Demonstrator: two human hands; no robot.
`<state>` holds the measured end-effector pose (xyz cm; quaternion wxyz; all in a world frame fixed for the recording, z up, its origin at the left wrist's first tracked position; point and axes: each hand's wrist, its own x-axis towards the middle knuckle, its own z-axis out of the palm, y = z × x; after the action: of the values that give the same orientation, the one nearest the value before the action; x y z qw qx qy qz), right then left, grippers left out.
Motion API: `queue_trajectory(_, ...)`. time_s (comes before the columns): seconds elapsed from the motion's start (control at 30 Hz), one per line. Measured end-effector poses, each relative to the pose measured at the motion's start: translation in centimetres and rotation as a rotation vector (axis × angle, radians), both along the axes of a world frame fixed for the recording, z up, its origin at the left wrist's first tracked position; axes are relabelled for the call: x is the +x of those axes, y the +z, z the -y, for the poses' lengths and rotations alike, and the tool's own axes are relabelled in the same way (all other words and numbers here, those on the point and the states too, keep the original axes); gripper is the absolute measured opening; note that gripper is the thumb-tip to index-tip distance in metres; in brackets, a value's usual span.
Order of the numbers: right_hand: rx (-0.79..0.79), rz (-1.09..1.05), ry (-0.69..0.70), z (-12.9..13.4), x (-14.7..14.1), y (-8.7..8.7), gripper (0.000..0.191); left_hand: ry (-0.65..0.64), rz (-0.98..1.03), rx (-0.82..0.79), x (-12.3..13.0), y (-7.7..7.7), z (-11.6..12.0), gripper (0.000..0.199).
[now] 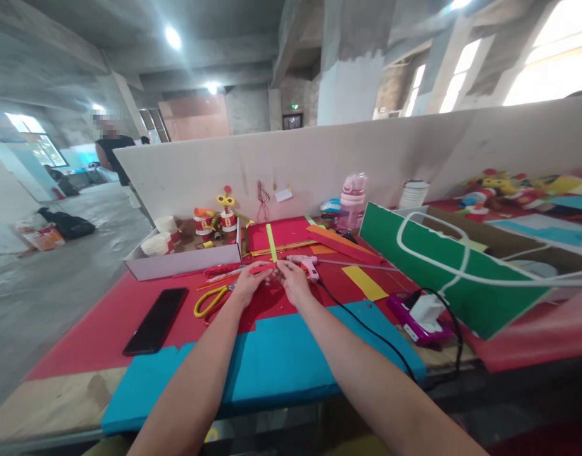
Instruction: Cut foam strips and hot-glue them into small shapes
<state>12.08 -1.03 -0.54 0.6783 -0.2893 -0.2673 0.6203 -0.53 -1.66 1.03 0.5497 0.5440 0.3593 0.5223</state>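
Observation:
Both hands meet over the red table covering, near the middle of the head view. My left hand [247,282] has its fingers closed on a small red strip [262,268]. Beside it, my right hand [293,282] pinches the lower end of a yellow-green strip [272,242], which points away from me. Just right of my right hand lies a pink glue gun [309,265] with a black cord. Yellow-handled scissors [211,302] rest left of my left hand. A blue sheet [281,354] lies under my forearms.
A black phone [156,321] lies at left, behind it a box [190,263] with cups and figures. At right are a yellow strip [364,282], a purple power strip [421,326] and a green-sided box [442,272]. A person [117,152] stands beyond the partition.

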Motion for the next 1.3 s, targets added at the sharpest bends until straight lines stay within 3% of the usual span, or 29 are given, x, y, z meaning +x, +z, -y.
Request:
queue_trajectory(0.53, 0.097, 0.133, 0.158, 0.7, -0.5, 0.5, 0.035, 0.16, -0.013, 0.026, -0.4, -0.8, -1.1, 0.028)
queue_trajectory(0.67, 0.152, 0.251, 0.096, 0.5, -0.5, 0.2, 0.033, 0.145, -0.012, 0.018, -0.2, -0.5, -0.8, 0.029)
queue_trajectory(0.83, 0.097, 0.276, 0.005, 0.1, -0.3, -0.2, 0.032, 0.122, -0.045, 0.032, -0.1, -0.4, -0.6, 0.029)
queue_trajectory(1.3, 0.103, 0.336, 0.038, 0.2, -0.4, -0.2, 0.029, 0.188, -0.086, 0.088, -0.2, -0.2, -0.7, 0.02)
